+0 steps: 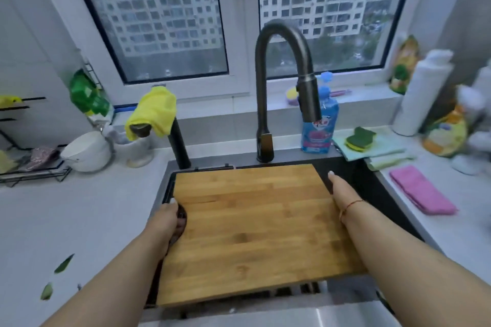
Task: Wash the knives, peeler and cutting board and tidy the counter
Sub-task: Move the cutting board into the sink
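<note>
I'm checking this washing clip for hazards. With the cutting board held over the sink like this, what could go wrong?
1. The cutting board is carried only at its two side edges, by the left hand and right hand; it could slip into the sink.
2. Raising its far edge might knock the faucet spout hanging just above.

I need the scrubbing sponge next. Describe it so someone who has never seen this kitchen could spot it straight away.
Start at the dark gooseneck faucet behind the sink, then go right past the blue soap bottle beside it. The sponge lies there on a folded pale green cloth on the counter. It is the only wavy-edged block, dark green on top and yellow beneath, unlike the flat pink cloth nearer you.
</note>
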### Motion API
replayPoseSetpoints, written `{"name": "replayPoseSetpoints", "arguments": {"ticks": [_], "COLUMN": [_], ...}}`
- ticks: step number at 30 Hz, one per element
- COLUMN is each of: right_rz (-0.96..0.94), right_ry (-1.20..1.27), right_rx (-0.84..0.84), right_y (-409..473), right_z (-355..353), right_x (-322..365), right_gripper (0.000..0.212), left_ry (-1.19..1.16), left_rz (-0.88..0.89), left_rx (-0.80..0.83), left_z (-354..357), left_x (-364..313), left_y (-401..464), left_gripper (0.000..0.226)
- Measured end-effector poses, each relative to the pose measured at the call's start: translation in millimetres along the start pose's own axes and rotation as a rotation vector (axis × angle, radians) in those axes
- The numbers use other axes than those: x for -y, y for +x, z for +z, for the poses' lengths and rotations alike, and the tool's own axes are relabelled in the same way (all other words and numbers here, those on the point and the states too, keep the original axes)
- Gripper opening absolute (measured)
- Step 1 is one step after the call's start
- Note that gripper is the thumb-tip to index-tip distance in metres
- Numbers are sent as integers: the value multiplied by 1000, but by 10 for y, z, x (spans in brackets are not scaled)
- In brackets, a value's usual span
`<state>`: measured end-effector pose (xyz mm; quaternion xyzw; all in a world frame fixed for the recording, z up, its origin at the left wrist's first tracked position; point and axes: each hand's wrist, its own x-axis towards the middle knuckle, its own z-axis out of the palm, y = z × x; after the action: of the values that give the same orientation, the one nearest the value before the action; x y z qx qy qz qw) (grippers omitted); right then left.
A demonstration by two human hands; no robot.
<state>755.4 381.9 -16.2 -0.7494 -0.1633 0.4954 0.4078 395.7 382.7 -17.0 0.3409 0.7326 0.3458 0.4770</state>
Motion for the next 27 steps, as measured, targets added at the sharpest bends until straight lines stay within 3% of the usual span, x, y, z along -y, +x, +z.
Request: {"name": "replayPoseSetpoints", "arguments": {"ticks": [6, 9, 14, 20, 24, 27], "right_rz": [116, 129, 231, 271, 303, 204], "right_ry": [-7, -18, 35, 60, 3, 10], "right_rx": [63, 90, 116, 95, 141, 204], "right_y": [686, 1502, 1252, 1324, 1308, 1239], "right_z": [-340, -407, -253, -10, 119, 263], "right_x": [-74, -390, -451, -715, -859, -927], "right_gripper": [82, 88, 66, 69, 98, 72], "left_ry": [143, 233, 328, 449, 464, 525], "left_rz": [32, 78, 146, 202, 254, 277], "left_rx": [-28, -60, -103, -120, -121, -162], "left_z": [633, 802, 953, 969, 893, 820], "left_x": [-13, -34, -122, -86, -224, -310], "left_y": [185, 252, 234, 306, 326, 391], "left_gripper": [48, 49, 50, 47, 46, 45]}}
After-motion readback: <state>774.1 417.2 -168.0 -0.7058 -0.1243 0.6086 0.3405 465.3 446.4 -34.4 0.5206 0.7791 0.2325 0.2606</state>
